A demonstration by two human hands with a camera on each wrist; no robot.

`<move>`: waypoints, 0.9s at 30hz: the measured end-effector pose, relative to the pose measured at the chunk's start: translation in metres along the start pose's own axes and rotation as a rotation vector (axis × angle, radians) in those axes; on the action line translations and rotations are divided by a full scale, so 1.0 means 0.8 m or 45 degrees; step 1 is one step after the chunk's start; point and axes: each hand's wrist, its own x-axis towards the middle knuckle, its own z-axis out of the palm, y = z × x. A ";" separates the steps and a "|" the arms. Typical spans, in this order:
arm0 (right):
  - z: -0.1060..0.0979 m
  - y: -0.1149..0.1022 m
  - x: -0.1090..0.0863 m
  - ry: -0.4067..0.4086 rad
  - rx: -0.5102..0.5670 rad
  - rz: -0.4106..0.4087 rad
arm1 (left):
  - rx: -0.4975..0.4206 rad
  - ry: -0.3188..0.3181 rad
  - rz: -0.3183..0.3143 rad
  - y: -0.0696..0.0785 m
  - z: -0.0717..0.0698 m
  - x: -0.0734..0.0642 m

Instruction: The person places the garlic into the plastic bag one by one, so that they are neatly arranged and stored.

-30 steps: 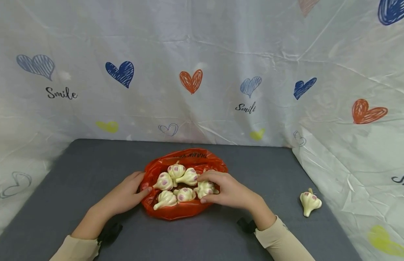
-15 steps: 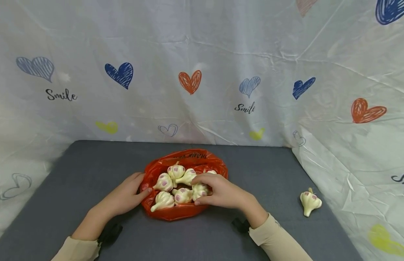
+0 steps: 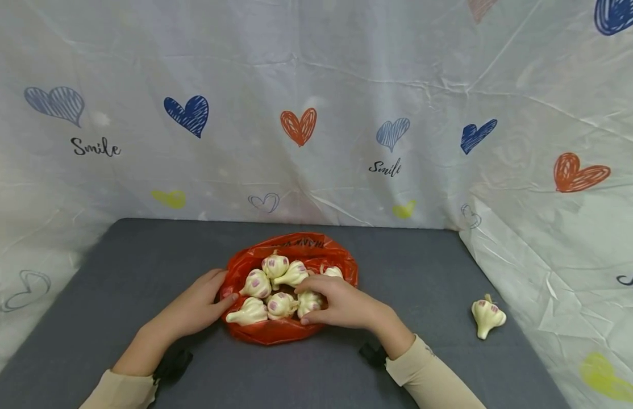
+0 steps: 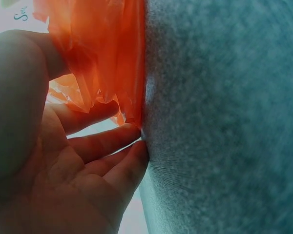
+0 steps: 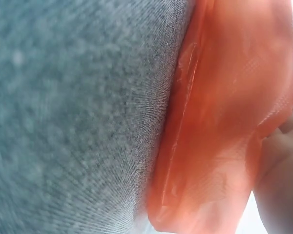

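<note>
A red plastic bag [image 3: 296,335] with its rim rolled open sits on the dark table, several garlic bulbs inside. My left hand [image 3: 206,298] holds the bag's left edge, thumb over the rim and fingers against the outside; the left wrist view shows the fingertips down at the table. With thumb and fingers my right hand [image 3: 342,301] grips a garlic bulb [image 3: 308,304] inside the bag at the front right, partly covering it. Close to its left lie a second bulb [image 3: 281,305] and a third bulb [image 3: 248,311]. In the right wrist view the bag wall [image 5: 219,122] hides most of the fingers.
One loose garlic bulb [image 3: 487,317] lies on the table [image 3: 398,267] near its right edge. Behind and to the right hangs a pale sheet [image 3: 337,68] printed with hearts.
My right hand has moved left inside the bag with the garlic bulb. Two front bulbs have shifted left along with it. My left hand has stayed at the bag's edge.
</note>
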 end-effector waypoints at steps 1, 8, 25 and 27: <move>0.000 0.000 0.000 -0.005 -0.003 -0.002 | -0.001 0.001 0.001 0.000 0.000 0.000; 0.001 -0.001 0.001 -0.030 -0.018 0.003 | -0.006 -0.008 -0.007 0.001 0.000 0.000; -0.002 -0.001 -0.001 0.002 -0.039 -0.013 | -0.001 0.001 -0.006 -0.001 0.000 0.000; -0.002 0.000 -0.001 0.015 -0.041 -0.012 | -0.003 0.000 -0.005 0.000 -0.001 0.000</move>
